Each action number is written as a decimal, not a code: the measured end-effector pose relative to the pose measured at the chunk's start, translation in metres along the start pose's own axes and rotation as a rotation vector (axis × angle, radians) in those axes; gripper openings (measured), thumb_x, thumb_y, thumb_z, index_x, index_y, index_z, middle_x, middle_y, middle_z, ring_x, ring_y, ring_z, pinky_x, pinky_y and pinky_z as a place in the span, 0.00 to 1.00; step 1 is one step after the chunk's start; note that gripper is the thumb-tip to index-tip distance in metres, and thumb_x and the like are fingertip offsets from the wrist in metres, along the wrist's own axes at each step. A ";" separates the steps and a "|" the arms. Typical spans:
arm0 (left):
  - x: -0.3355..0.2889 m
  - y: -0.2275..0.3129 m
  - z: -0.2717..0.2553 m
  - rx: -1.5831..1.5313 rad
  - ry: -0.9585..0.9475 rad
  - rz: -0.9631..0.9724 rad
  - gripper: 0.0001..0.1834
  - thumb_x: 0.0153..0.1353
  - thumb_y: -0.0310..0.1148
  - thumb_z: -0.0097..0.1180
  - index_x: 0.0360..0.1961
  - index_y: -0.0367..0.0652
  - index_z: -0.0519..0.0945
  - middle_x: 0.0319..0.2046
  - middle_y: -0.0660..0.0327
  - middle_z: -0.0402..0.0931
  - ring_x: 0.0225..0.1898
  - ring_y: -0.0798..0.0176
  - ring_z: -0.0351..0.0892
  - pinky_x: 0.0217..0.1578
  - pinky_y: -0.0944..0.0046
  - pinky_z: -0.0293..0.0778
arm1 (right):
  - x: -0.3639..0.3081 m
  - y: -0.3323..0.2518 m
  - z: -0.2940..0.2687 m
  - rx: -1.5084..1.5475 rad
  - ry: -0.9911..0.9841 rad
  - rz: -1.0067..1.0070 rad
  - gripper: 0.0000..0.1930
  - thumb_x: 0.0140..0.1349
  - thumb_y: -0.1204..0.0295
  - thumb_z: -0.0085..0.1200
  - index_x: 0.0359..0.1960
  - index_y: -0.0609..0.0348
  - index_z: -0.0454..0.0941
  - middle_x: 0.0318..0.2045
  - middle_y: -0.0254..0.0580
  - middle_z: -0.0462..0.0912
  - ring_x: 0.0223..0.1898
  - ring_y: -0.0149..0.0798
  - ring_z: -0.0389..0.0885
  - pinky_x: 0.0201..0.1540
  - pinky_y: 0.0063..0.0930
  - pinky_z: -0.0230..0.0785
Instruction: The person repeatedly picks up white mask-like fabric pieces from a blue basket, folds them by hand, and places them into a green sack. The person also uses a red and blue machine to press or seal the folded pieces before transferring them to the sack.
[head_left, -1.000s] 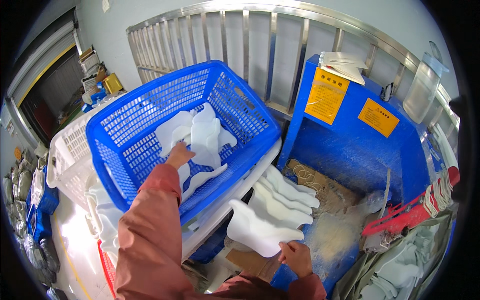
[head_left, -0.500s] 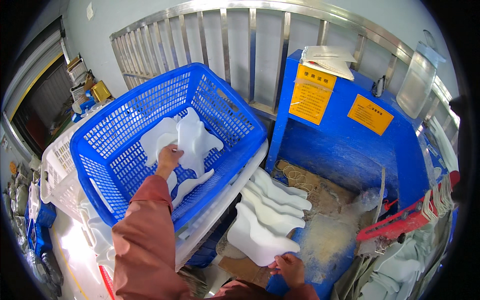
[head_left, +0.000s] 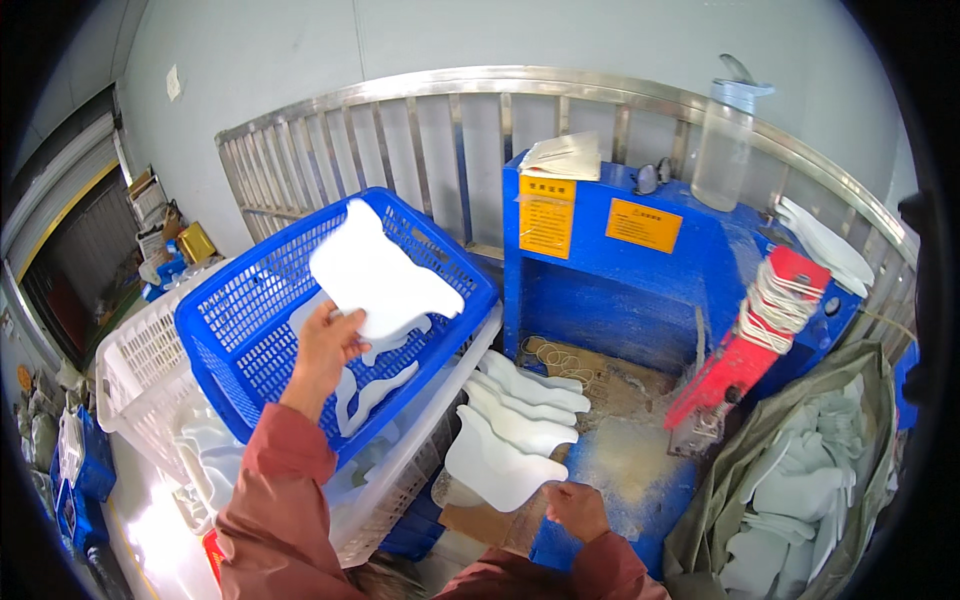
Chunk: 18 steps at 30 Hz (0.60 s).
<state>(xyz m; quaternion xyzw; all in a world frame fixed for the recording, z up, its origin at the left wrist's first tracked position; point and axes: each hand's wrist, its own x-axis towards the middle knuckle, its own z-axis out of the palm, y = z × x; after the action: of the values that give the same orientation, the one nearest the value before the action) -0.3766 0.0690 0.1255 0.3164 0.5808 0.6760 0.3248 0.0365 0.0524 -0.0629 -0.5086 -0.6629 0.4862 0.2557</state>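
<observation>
My left hand (head_left: 325, 350) grips a flat white piece with wavy, curved edges (head_left: 385, 275), raised over the blue slotted basket (head_left: 222, 375). More white pieces (head_left: 378, 395) lie in that basket, partly hidden behind the raised one and my hand. Lower right, several similar white pieces stand in a leaning row beside the blue machine (head_left: 610, 290). The fingers of my right hand (head_left: 577, 510) are curled closed at the lower right corner of the nearest white piece (head_left: 500, 465) in that row.
A red arm wound with white cord (head_left: 750, 335) slants over the machine's dusty bed. At the right, a green-grey sack (head_left: 690, 535) holds many white pieces. White crates (head_left: 140, 375) stand under and left of the basket. A metal railing (head_left: 455, 150) runs behind, and a clear bottle (head_left: 722, 150) stands on the machine.
My left hand has lifted a white piece up from inside the basket. My right hand stays at the nearest piece's corner. The whole view has shifted, showing more of the sack.
</observation>
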 end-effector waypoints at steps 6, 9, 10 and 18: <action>-0.126 -0.052 0.056 -0.470 -0.266 -0.171 0.18 0.69 0.27 0.58 0.59 0.43 0.74 0.45 0.63 0.83 0.40 0.66 0.86 0.37 0.65 0.86 | -0.051 -0.048 -0.017 0.502 -0.142 -0.198 0.21 0.71 0.69 0.58 0.62 0.60 0.73 0.45 0.44 0.84 0.43 0.33 0.84 0.45 0.28 0.77; -0.201 -0.098 0.106 -0.504 -0.288 -0.294 0.15 0.70 0.24 0.56 0.56 0.44 0.76 0.45 0.61 0.83 0.40 0.64 0.87 0.37 0.63 0.88 | -0.067 -0.064 0.000 0.888 -0.082 -0.307 0.29 0.72 0.70 0.56 0.72 0.59 0.61 0.60 0.46 0.75 0.56 0.33 0.77 0.55 0.27 0.72; -0.224 -0.111 0.121 -0.494 -0.305 -0.351 0.15 0.69 0.25 0.57 0.56 0.44 0.76 0.45 0.61 0.83 0.39 0.64 0.87 0.37 0.63 0.88 | -0.068 -0.065 0.001 0.944 -0.014 -0.255 0.27 0.72 0.69 0.56 0.70 0.61 0.64 0.58 0.44 0.76 0.54 0.32 0.77 0.55 0.27 0.71; -0.280 -0.106 0.128 0.493 -0.638 -0.299 0.17 0.66 0.28 0.65 0.54 0.34 0.81 0.42 0.58 0.86 0.33 0.69 0.85 0.35 0.70 0.81 | -0.098 -0.010 -0.053 0.822 0.338 -0.093 0.18 0.74 0.65 0.54 0.56 0.67 0.78 0.48 0.36 0.83 0.48 0.28 0.78 0.51 0.26 0.72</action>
<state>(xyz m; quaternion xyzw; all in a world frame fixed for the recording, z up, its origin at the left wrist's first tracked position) -0.1012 -0.0706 0.0225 0.4904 0.6348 0.3307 0.4971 0.1105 -0.0178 -0.0175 -0.4066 -0.3858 0.6074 0.5630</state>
